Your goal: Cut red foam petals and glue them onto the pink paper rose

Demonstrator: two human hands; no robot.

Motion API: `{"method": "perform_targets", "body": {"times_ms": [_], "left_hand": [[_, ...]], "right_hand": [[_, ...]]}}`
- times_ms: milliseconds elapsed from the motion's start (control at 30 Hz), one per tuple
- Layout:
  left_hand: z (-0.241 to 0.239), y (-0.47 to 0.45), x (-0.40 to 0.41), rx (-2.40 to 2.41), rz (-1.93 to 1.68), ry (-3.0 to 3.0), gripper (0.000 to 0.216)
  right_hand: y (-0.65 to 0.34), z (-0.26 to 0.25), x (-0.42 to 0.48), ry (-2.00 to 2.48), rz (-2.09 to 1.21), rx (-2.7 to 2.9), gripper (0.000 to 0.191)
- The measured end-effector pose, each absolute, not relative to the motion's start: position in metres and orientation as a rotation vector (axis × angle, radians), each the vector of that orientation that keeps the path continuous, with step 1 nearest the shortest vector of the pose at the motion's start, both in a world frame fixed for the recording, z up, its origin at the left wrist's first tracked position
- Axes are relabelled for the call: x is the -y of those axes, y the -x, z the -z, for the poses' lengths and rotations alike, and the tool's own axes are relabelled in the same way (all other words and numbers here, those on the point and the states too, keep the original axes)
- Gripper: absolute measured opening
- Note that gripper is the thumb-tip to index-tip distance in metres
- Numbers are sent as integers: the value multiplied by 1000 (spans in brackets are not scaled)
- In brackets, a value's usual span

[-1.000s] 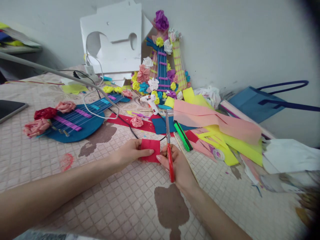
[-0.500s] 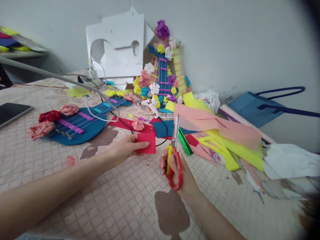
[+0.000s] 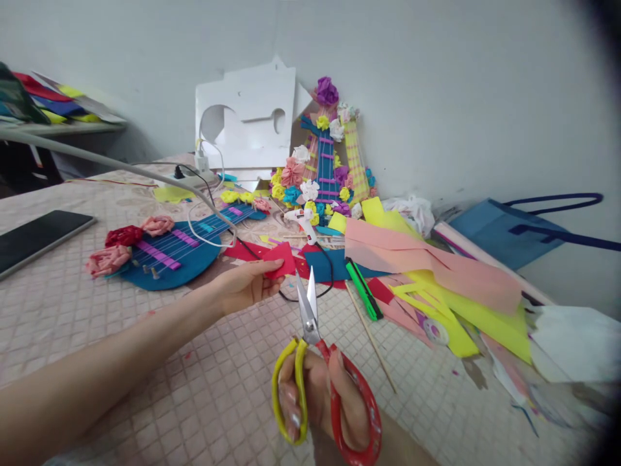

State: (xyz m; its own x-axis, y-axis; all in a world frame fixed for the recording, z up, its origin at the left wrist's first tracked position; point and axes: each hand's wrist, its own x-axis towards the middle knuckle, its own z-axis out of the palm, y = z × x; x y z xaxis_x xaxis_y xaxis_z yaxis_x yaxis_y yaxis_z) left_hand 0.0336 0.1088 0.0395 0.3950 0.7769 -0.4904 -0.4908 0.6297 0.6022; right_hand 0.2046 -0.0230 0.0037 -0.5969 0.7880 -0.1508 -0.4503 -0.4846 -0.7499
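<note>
My left hand [image 3: 242,286] pinches a small red paper piece [image 3: 281,262] and holds it out over the table. Lower down and nearer to me, my right hand [image 3: 315,404] grips scissors [image 3: 315,369] with yellow and red handles. Their blades are slightly parted and point up towards the red paper, with a small gap between the tips and the paper. A black cable runs on the table just behind the blades.
A blue felt guitar [image 3: 169,249] with paper roses lies at the left. A decorated upright guitar [image 3: 325,162], a glue gun [image 3: 303,223], a green cutter [image 3: 363,294], pink and yellow paper sheets [image 3: 436,272], a thin stick [image 3: 371,336], a blue bag [image 3: 504,226] and a tablet [image 3: 33,236] surround it.
My right hand drew the scissors back towards me and turned them so the handles face the camera. My left hand carried the red paper up and away from the right hand.
</note>
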Motion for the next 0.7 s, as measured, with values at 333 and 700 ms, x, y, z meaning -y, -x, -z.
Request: {"method": "perform_targets", "body": {"times_ms": [333, 700], "left_hand": [[-40, -32, -110, -827, -855, -398, 14], [-41, -35, -108, -814, -877, -423, 13]], "right_hand": [[-206, -4, 22, 656, -2164, 822, 64], [-207, -6, 20, 633, -2155, 871, 65]]}}
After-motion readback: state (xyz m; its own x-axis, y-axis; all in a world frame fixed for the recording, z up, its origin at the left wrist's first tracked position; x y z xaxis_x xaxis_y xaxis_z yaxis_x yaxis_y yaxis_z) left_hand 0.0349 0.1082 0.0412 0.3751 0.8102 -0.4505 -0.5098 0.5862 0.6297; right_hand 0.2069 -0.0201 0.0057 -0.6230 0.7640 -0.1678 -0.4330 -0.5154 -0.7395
